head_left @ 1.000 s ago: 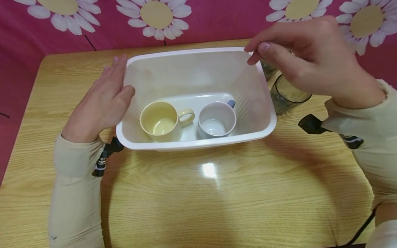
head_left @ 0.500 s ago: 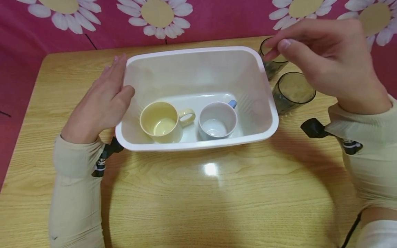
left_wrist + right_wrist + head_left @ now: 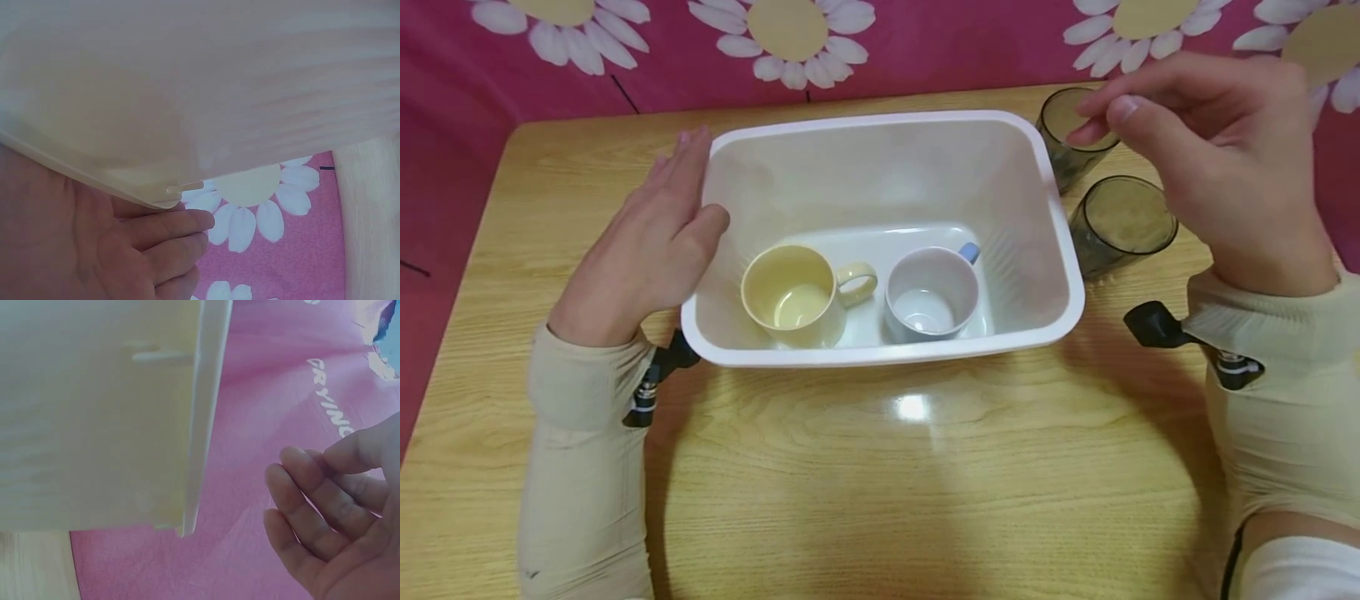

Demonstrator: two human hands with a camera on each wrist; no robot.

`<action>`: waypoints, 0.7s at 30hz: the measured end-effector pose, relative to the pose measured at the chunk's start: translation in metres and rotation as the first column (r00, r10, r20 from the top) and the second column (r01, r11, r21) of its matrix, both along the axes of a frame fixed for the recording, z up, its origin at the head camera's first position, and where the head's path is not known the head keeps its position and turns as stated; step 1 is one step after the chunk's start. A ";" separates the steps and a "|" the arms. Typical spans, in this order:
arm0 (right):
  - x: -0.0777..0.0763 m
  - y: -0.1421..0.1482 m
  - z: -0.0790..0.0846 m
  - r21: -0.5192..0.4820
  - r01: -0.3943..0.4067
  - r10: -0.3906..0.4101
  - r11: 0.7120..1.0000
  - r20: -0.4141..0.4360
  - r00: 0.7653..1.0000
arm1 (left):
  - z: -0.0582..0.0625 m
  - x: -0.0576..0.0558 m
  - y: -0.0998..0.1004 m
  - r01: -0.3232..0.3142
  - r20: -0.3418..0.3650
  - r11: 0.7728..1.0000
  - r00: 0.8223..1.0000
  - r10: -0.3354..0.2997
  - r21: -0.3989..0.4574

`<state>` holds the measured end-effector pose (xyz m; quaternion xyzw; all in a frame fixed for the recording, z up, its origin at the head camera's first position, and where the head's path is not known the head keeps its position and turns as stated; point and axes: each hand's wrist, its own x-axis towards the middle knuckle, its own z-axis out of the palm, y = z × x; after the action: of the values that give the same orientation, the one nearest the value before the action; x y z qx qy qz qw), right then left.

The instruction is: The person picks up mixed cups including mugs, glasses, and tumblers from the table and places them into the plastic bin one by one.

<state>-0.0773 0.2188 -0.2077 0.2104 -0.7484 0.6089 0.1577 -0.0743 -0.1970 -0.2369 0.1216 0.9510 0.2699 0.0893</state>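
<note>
In the head view a white plastic basin point(image 3: 880, 357) stands on the table, holding a yellow mug point(image 3: 792, 300) and a white mug point(image 3: 931, 293) with a blue handle. My left hand point(image 3: 643, 242) rests along the basin's left rim, fingers fairly straight and the thumb over the edge. In the left wrist view its fingers point(image 3: 172, 228) reach past the rim. My right hand point(image 3: 1240, 158) hovers right of the basin, above two dark clear glasses; its fingers bend loosely around nothing. Its fingertips overlap the rear glass point(image 3: 1063, 162); the nearer glass point(image 3: 1123, 225) stands below the hand.
Both glasses stand close to the basin's right wall. Behind the wooden table point(image 3: 880, 492) is a pink cloth with daisies point(image 3: 925, 50). Dark wrist cameras point(image 3: 1153, 325) stick out under both wrists.
My right hand has moved right, away from the basin's far right corner, uncovering more of the two glasses. The left hand stays at the rim.
</note>
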 end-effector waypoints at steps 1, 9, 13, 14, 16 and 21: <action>0.000 0.001 -0.001 0.004 0.008 -0.008 1.000 0.007 1.000 | 0.000 0.000 0.000 -0.002 0.004 1.000 1.000 0.002 -0.001; -0.004 0.007 -0.006 -0.045 0.052 -0.050 0.998 0.032 0.998 | 0.002 0.002 0.001 -0.020 0.027 1.000 0.999 0.020 -0.009; -0.004 0.013 -0.006 -0.027 0.070 -0.068 0.997 0.071 0.995 | 0.001 0.002 0.001 -0.015 0.022 1.000 1.000 0.015 -0.003; -0.004 0.014 -0.007 -0.015 0.075 -0.074 0.997 0.079 0.994 | 0.001 0.002 0.001 -0.015 0.021 1.000 1.000 0.015 -0.002; -0.005 0.017 -0.007 0.011 0.086 -0.087 0.996 0.121 0.989 | 0.001 0.002 0.001 -0.014 0.018 1.000 1.000 0.015 -0.004; -0.006 0.023 -0.005 0.240 0.147 -0.197 0.960 0.202 0.959 | 0.001 0.002 0.001 -0.016 0.011 1.000 1.000 0.016 -0.009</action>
<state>-0.0832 0.2417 -0.2132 0.0905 -0.8404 0.5249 0.1003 -0.0728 -0.1964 -0.2363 0.1122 0.9526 0.2671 0.0932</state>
